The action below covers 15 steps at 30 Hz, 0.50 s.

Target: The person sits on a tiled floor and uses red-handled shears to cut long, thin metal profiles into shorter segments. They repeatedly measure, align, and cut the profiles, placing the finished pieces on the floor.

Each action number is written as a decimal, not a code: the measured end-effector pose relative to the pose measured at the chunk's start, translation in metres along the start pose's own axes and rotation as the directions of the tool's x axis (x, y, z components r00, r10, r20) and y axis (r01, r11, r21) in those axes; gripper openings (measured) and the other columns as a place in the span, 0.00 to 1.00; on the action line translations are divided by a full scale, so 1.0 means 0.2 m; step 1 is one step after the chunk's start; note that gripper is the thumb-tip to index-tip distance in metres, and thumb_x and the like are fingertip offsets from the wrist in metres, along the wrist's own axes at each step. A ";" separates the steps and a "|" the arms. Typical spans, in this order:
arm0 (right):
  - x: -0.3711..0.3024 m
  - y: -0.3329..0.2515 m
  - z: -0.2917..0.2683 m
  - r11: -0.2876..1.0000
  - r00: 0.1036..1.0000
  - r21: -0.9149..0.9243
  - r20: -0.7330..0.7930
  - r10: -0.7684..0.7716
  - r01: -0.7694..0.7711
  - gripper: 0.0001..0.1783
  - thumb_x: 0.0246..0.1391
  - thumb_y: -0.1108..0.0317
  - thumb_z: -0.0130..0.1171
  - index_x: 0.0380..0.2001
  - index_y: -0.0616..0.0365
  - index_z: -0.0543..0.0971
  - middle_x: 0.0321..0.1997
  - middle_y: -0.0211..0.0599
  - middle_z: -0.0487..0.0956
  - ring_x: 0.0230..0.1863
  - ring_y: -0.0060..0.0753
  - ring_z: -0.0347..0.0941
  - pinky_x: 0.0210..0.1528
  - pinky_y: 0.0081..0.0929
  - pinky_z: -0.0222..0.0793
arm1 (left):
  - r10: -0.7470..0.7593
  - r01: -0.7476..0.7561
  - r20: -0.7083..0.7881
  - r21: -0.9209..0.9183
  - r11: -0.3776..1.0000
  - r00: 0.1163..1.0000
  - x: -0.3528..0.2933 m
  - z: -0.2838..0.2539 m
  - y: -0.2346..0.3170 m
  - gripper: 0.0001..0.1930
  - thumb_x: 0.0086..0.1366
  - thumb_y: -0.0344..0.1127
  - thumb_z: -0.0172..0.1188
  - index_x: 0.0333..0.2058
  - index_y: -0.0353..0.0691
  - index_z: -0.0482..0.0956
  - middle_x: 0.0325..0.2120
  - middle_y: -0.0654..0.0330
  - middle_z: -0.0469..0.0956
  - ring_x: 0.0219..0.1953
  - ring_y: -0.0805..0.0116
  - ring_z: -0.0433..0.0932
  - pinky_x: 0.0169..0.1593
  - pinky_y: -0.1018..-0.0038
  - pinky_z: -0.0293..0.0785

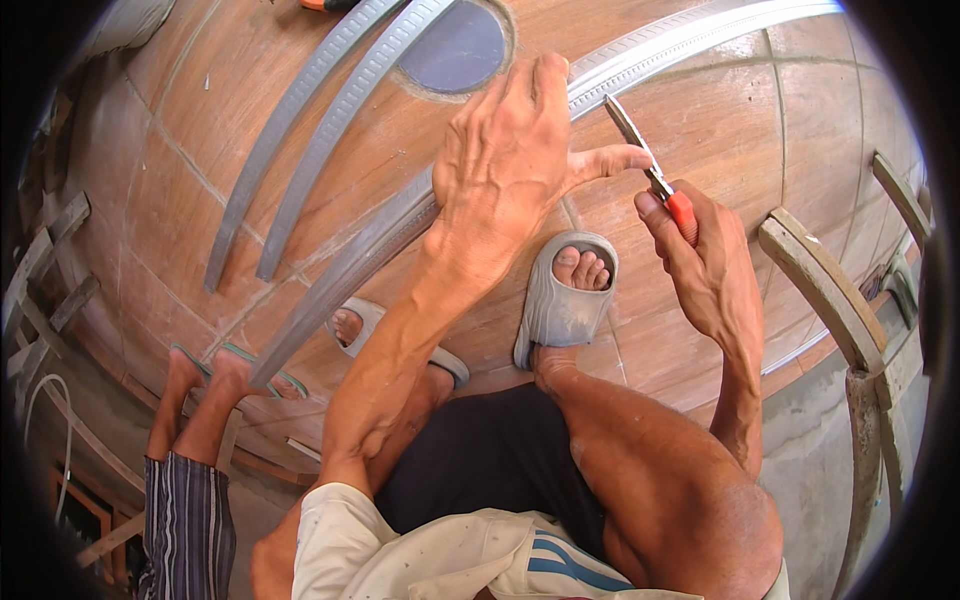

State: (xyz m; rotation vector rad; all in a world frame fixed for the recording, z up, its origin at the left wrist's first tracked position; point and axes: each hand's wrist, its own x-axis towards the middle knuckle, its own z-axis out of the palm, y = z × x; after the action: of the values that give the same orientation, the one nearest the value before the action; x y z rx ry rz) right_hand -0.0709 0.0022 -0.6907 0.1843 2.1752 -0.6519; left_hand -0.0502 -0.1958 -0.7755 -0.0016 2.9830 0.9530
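Observation:
A long silver metal profile with a ribbed face runs diagonally from the lower left to the upper right. My left hand is clamped over its middle, fingers curled across the metal and partly hidden. The thumb of that hand stretches out to the right and reaches the tool's blades. In my right hand I grip metal snips with red handles. Their tip points up and left, close to the profile's lower edge; whether it touches the metal I cannot tell.
Two grey perforated metal strips lie at the upper left beside a dark round inset in the tiled floor. Another person's striped trouser legs stand at lower left. Wooden supports rise at right, and more timber at left.

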 end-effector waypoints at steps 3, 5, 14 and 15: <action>0.00 0.02 0.04 0.999 0.999 0.005 -0.019 -0.050 0.050 0.26 0.72 0.53 0.63 0.31 0.70 0.79 0.21 0.59 0.72 0.23 0.57 0.65 0.33 0.49 0.65 | 0.049 -0.049 -0.007 0.030 0.998 0.999 -0.01 -0.01 0.00 0.53 0.47 0.76 0.76 0.51 0.28 0.77 0.33 0.47 0.83 0.36 0.49 0.87 0.39 0.60 0.85; -0.02 0.02 0.01 0.999 0.999 -0.025 -0.039 -0.034 0.033 0.26 0.72 0.54 0.62 0.31 0.70 0.79 0.21 0.60 0.73 0.24 0.59 0.66 0.33 0.49 0.66 | 0.070 -0.070 -0.009 -0.005 0.998 0.997 0.00 0.01 0.03 0.53 0.47 0.77 0.76 0.51 0.28 0.77 0.33 0.48 0.82 0.36 0.50 0.87 0.39 0.60 0.85; -0.02 0.07 0.07 0.998 0.994 -0.054 -0.098 -0.044 0.039 0.25 0.72 0.55 0.62 0.31 0.69 0.80 0.23 0.63 0.76 0.25 0.65 0.73 0.32 0.50 0.68 | 0.150 -0.148 -0.048 0.045 0.988 0.988 -0.02 0.04 0.03 0.51 0.47 0.73 0.77 0.51 0.29 0.74 0.34 0.47 0.81 0.37 0.48 0.86 0.40 0.61 0.85; -0.01 0.08 0.08 0.999 0.994 -0.049 -0.102 -0.028 0.023 0.25 0.72 0.54 0.62 0.30 0.69 0.80 0.23 0.63 0.76 0.25 0.65 0.74 0.32 0.50 0.68 | 0.140 -0.139 -0.013 0.040 0.989 0.990 -0.01 0.05 0.02 0.52 0.48 0.74 0.75 0.52 0.27 0.73 0.35 0.46 0.81 0.39 0.49 0.87 0.41 0.61 0.86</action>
State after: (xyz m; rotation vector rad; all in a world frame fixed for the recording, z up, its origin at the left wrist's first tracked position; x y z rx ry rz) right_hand -0.0531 0.0073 -0.7025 0.1685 2.2924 -0.6164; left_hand -0.0472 -0.1863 -0.7806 0.2032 3.0496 0.9098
